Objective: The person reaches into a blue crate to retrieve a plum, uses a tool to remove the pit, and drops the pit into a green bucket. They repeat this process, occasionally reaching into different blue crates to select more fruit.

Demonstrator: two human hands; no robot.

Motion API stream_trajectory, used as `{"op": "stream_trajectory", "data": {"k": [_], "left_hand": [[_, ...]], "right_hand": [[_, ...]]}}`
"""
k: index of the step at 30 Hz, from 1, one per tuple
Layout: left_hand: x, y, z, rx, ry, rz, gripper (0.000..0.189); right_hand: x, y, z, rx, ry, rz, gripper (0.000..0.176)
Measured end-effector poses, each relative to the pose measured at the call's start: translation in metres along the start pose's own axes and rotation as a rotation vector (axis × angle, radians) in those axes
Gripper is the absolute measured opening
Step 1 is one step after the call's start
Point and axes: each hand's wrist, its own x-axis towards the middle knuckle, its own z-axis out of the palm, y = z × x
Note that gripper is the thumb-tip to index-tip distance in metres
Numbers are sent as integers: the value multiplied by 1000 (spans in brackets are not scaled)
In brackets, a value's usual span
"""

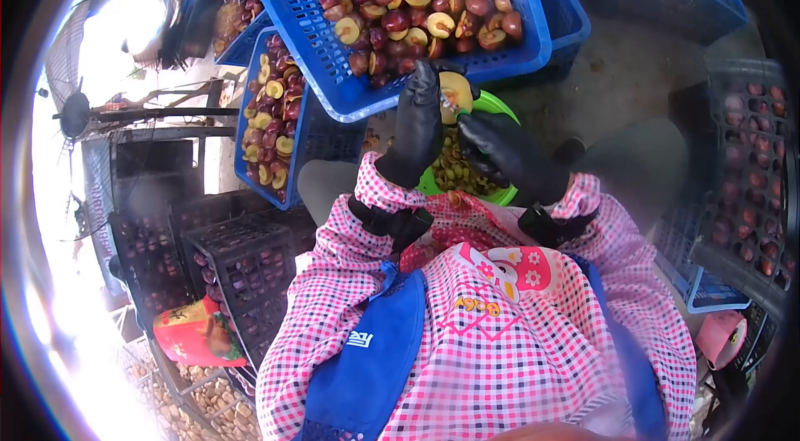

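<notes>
In black gloves, both my hands meet above a green basin [497,110] in front of my lap. My left hand [419,112] is closed on a plum half [455,94], whose yellow cut face is turned towards me. At its lower edge, the closed fingers of my right hand [508,149] come up to the flesh. A small green bit shows at those fingertips; whatever they grip is mostly hidden. Yellowish-brown plum scraps [457,166] lie in the basin. Just beyond my hands, a blue crate [333,99] holds many red plum halves [417,7].
Another blue crate of cut plums [273,120] stands at the left. Black crates [242,266] of whole plums flank me, one of them [754,182] on the right. A further blue crate [667,3] is at the far right. A fan [75,113] stands at the left.
</notes>
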Motion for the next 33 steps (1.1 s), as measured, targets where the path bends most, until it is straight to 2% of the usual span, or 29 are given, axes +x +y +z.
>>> {"op": "stream_trajectory", "data": {"k": [1,2,4,6,8,10,11,12,13,14,15,16,17,18,19,21,23,25,26,28,32,33], "left_hand": [[-1,4,3,23,15,-54,52],[-1,7,5,46,28,-104,56],[2,4,11,-54,9,-123,60],[4,7,13,-154,-9,-140,64],[1,18,14,-261,48,-324,67],[5,24,-2,-165,57,-331,66],[6,30,-7,-71,51,-342,66],[-2,37,-12,104,227,-211,65],[-7,47,-27,392,201,180,63],[5,53,-75,237,411,34,58],[-10,100,-42,-17,491,75,55],[1,104,-143,614,520,355,53],[2,136,-155,1048,584,499,49],[12,154,-203,1857,730,480,45],[24,157,-194,1857,729,481,45],[49,155,-157,1540,415,534,46],[89,116,-125,1530,313,454,50],[118,91,-95,1561,42,201,51],[136,78,-95,1560,28,209,51],[168,46,-106,1980,-178,184,53],[180,38,-96,2102,-246,122,54],[176,40,-94,1610,-201,-16,52]], "right_hand": [[-3,-6,-2,316,-170,220,39],[-6,-9,-1,317,-169,218,39],[-11,-14,2,950,-388,399,37],[-10,-17,-1,824,-368,365,37],[-9,-16,3,701,-358,340,37],[-6,-13,11,301,-415,187,37],[-5,-9,13,300,-423,185,37],[-3,-2,13,218,-388,153,37],[-2,2,11,138,-351,121,37],[-4,-3,10,196,-265,254,38],[-1,1,9,198,-261,249,38],[2,9,8,-47,-232,75,38],[5,12,7,-293,-196,-99,38],[5,11,7,-294,-191,-101,38],[3,8,9,-307,-194,-103,38],[4,2,9,-322,-201,-104,39],[4,-4,7,-382,-213,-45,39],[0,-5,5,-359,-149,-57,39],[-1,-6,3,-333,-92,-69,39],[0,-7,-3,-317,-59,-98,39],[7,-1,-12,-284,8,-140,38],[8,-2,-13,-280,10,-138,38]]}}
